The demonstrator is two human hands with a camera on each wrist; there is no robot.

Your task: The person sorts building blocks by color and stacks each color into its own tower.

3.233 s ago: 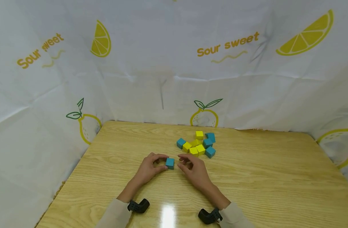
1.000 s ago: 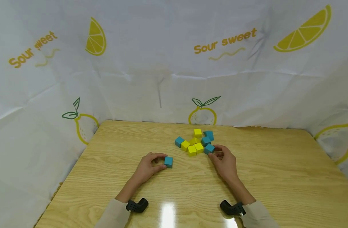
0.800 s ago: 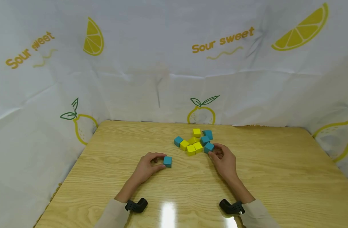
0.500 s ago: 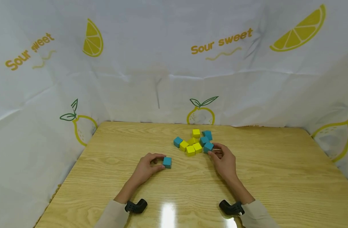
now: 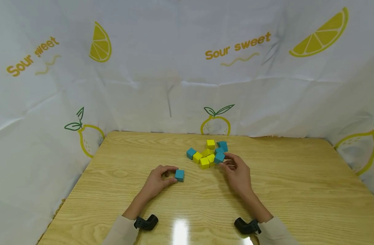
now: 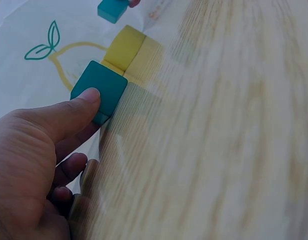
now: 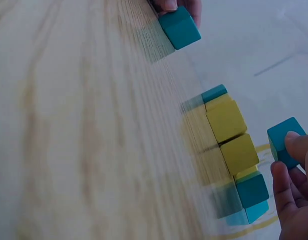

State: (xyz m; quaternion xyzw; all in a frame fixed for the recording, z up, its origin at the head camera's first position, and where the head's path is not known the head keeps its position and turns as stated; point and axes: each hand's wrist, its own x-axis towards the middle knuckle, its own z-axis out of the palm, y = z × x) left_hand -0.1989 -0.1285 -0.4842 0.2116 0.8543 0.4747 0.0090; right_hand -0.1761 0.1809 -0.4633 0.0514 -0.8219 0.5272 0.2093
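In the head view my left hand [image 5: 157,179] pinches a blue cube [image 5: 179,175] that sits on the table, thumb on its near side and a finger behind it. The left wrist view shows the thumb flat against that blue cube [image 6: 106,85]. My right hand [image 5: 238,171] pinches a second blue cube [image 5: 219,157] between thumb and fingers, at the right side of the block group. In the right wrist view this second cube [image 7: 285,136] is lifted off the wooden surface, apart from the blocks.
Several yellow cubes [image 5: 205,163] stand grouped at the back middle of the table [image 5: 285,190]. Another blue cube [image 5: 191,153] is at the group's left, and a blue angular block [image 5: 222,146] at its back right. A white lemon-print cloth [image 5: 162,92] hangs behind.
My right hand went from beside the left hand to the blue cube at the group's right, gripped it, and now has raised it slightly leftward. The left hand keeps its cube in place.
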